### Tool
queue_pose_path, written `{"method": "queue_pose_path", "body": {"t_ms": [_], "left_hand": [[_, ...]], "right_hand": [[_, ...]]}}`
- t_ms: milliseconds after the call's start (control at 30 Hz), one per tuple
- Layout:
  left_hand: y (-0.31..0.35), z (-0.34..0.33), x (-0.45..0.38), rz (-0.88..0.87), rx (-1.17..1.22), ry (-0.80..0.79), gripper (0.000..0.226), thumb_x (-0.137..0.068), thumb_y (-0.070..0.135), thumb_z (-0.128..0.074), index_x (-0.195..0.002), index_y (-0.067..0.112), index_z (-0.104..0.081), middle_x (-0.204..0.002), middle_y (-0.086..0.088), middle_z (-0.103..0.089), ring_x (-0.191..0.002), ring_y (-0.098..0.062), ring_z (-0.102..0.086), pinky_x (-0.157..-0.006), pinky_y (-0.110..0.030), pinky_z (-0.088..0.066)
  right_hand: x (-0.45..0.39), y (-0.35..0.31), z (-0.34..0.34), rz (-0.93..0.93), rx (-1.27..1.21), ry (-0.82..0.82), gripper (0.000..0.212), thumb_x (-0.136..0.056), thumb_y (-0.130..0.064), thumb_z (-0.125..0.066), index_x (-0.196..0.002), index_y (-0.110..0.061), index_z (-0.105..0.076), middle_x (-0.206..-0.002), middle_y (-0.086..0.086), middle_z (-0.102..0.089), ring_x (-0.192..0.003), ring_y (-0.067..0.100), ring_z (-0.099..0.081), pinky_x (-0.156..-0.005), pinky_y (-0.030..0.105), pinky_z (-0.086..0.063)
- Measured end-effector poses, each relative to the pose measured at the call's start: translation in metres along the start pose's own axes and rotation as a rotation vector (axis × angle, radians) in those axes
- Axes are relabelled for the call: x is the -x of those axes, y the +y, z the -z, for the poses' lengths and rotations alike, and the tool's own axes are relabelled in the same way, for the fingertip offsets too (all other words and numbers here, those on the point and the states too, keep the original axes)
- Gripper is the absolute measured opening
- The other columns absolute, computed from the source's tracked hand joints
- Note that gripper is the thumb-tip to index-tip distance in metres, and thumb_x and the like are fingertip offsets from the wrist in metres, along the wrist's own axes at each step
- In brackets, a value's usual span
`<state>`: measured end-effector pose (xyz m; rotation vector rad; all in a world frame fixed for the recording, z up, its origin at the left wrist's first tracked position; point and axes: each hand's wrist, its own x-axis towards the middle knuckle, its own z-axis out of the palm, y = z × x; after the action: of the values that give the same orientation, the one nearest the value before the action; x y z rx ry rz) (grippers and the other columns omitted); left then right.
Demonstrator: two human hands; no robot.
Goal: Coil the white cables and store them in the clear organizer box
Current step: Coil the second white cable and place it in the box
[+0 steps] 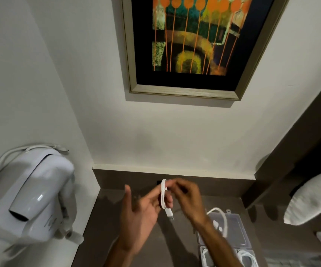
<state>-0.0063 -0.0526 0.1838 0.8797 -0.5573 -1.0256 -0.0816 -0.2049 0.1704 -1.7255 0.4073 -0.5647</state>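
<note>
A white cable (164,197) is wound in loops around the fingers of my left hand (142,211), which is held palm up above the brown counter. Its USB plug (169,213) hangs below the loops. My right hand (186,197), blurred, pinches the cable near the top of the loops. The loose end of the cable (221,218) arcs down to the right over the clear organizer box (238,237). The box stands open at the lower right, with coiled white cables (246,257) in its near half.
A white wall-mounted hair dryer (34,201) hangs at the left. A framed painting (190,45) is on the wall ahead. White pillows (315,199) lie at the right, beside a dark panel. The brown counter (105,218) runs to the wall.
</note>
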Motion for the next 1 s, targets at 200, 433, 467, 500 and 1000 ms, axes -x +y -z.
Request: {"method": "queue_pose_path", "body": {"t_ms": [200,433,467,500,1000], "left_hand": [[0.009,0.016,0.0,-0.084,-0.032,0.26,0.071,-0.096,0.064,-0.04,-0.14,0.011,-0.054,-0.105,-0.014,-0.067,-0.107,-0.027,-0.062,-0.101,-0.035,-0.044],[0.016,-0.006,-0.001,0.01,-0.403,0.288,0.108,-0.065,0.09,-0.05,-0.121,-0.002,-0.061,-0.072,-0.01,-0.056,-0.071,-0.014,-0.054,-0.076,-0.025,-0.042],[0.012,-0.01,-0.001,0.018,-0.342,0.258,0.122,-0.052,0.099,-0.05,-0.124,0.001,-0.06,-0.077,-0.013,-0.056,-0.077,-0.02,-0.054,-0.082,-0.03,-0.041],[0.008,-0.013,0.003,0.016,-0.276,0.172,0.126,-0.05,0.101,-0.047,-0.131,0.003,-0.058,-0.082,-0.015,-0.057,-0.083,-0.023,-0.054,-0.089,-0.035,-0.038],[0.017,-0.004,-0.005,0.053,-0.28,0.318,0.09,-0.059,0.093,-0.049,-0.114,0.024,-0.065,-0.083,-0.005,-0.067,-0.087,-0.02,-0.06,-0.08,-0.032,-0.047]], "right_hand": [[0.077,-0.001,-0.048,-0.098,0.462,-0.204,0.03,-0.099,-0.055,-0.049,-0.102,-0.03,-0.065,-0.076,-0.006,-0.079,-0.074,0.001,-0.074,-0.076,0.025,-0.059],[0.032,-0.073,0.013,0.349,0.894,0.009,0.024,-0.106,-0.052,-0.046,-0.102,-0.037,-0.064,-0.08,-0.017,-0.072,-0.065,-0.001,-0.061,-0.066,0.007,-0.049],[0.018,-0.076,0.024,0.392,0.897,0.048,0.015,-0.107,-0.043,-0.054,-0.101,-0.036,-0.066,-0.082,-0.017,-0.072,-0.067,0.0,-0.063,-0.066,0.012,-0.051],[0.004,-0.075,0.033,0.387,0.875,0.068,0.011,-0.107,-0.036,-0.059,-0.1,-0.034,-0.068,-0.083,-0.015,-0.073,-0.07,0.003,-0.066,-0.067,0.021,-0.055],[0.071,-0.025,-0.033,0.162,0.863,-0.156,0.029,-0.107,-0.042,-0.05,-0.132,-0.039,-0.062,-0.113,-0.008,-0.07,-0.101,0.02,-0.071,-0.084,0.036,-0.058]]}}
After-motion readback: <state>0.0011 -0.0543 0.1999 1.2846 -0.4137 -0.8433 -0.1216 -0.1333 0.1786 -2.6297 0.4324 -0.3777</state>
